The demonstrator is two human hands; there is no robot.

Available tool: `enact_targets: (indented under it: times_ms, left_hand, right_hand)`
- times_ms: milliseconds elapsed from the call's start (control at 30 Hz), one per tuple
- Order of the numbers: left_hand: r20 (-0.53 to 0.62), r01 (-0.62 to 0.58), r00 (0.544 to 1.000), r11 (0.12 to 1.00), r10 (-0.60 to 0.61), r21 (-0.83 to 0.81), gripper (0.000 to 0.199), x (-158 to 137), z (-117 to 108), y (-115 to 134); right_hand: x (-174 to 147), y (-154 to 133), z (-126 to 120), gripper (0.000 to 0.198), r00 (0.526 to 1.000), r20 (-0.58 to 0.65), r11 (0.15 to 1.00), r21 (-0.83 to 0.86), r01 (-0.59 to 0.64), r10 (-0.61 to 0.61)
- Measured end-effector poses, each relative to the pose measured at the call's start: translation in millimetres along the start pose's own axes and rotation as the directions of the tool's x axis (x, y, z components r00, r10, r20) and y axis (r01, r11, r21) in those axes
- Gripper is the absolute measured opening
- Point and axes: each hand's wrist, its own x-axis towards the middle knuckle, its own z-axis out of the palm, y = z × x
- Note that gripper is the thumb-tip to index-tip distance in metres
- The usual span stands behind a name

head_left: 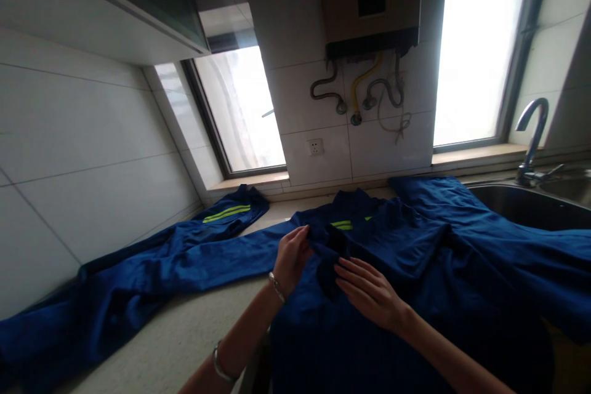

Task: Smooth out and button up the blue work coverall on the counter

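Note:
A dark blue jacket (pixel 388 243) with yellow-green stripes lies spread over the counter and its front edge, collar towards the wall. My left hand (pixel 292 258), wearing a bracelet at the wrist, is closed in a pinch on a fold of the jacket's cloth. Just to the right, my right hand (pixel 372 292) rests on the same cloth with its fingers stretched out and slightly apart; its thumb is hidden. One long sleeve or leg of blue cloth (pixel 184 265) runs off to the left along the counter.
Striped blue cloth (pixel 226 215) lies in the back left corner. More blue cloth (pixel 498 240) reaches the sink (pixel 503 197) with its faucet (pixel 533 135). A water heater (pixel 373 0) hangs above; an upper cabinet (pixel 115 6) juts out at left. Pale counter (pixel 184 338) shows in front.

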Motion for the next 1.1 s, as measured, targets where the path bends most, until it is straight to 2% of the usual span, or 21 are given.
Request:
enact_targets:
  times_ms: [100, 167, 233, 300, 400, 500, 600, 733, 800, 933, 1100]
  left_hand:
    - [-0.048, -0.151, 0.986, 0.983, 0.157, 0.108, 0.03, -2, 0, -1]
    - [-0.033, -0.191, 0.978, 0.946, 0.207, 0.262, 0.031, -2, 0, 0]
    - [0.045, -0.226, 0.972, 0.871, 0.23, 0.437, 0.029, -3, 0, 2]
    - [0.16, -0.281, 0.96, 0.77, 0.231, 0.573, 0.024, -7, 3, 3]
    - [0.319, -0.378, 0.924, 0.648, 0.213, 0.661, 0.021, -18, 12, -1]
    - [0.39, -0.385, 0.911, 0.608, 0.131, 0.694, 0.021, -31, 24, -10]
    - [0.396, -0.337, 0.916, 0.652, 0.061, 0.679, 0.023, -38, 32, -18]
    - [0.336, -0.224, 0.942, 0.779, 0.019, 0.585, 0.029, -41, 38, -25]
    - [0.294, -0.161, 0.956, 0.834, -0.002, 0.528, 0.032, -42, 39, -27]
    - [0.217, -0.081, 0.976, 0.895, -0.018, 0.439, 0.035, -45, 43, -33]
    - [0.158, -0.013, 0.987, 0.954, -0.036, 0.301, 0.034, -40, 42, -36]
  right_hand:
    - [-8, -1, -7, 0.046, 1.0, -0.003, 0.997, 0.075, 0.028, -0.028]
    - [-12, -5, -12, 0.049, 1.0, -0.016, 0.993, 0.119, 0.024, -0.022]
    - [-12, -9, -16, 0.051, 0.998, -0.037, 0.986, 0.16, -0.037, 0.044]
    - [-9, -14, -19, 0.052, 0.982, -0.078, 0.965, 0.215, -0.151, 0.171]
    - [-1, -21, -23, 0.046, 0.911, -0.133, 0.882, 0.338, -0.329, 0.391]
    - [1, -23, -22, 0.036, 0.809, -0.177, 0.788, 0.416, -0.455, 0.56]
    - [-3, -22, -20, 0.028, 0.719, -0.211, 0.717, 0.458, -0.526, 0.662]
    - [-11, -19, -21, 0.03, 0.647, -0.212, 0.655, 0.479, -0.584, 0.732]
    - [-13, -18, -25, 0.032, 0.637, -0.188, 0.64, 0.464, -0.613, 0.747]
    - [-15, -19, -36, 0.029, 0.655, -0.079, 0.605, 0.479, -0.636, 0.752]
    - [-18, -27, -43, 0.024, 0.619, 0.044, 0.497, 0.553, -0.669, 0.784]
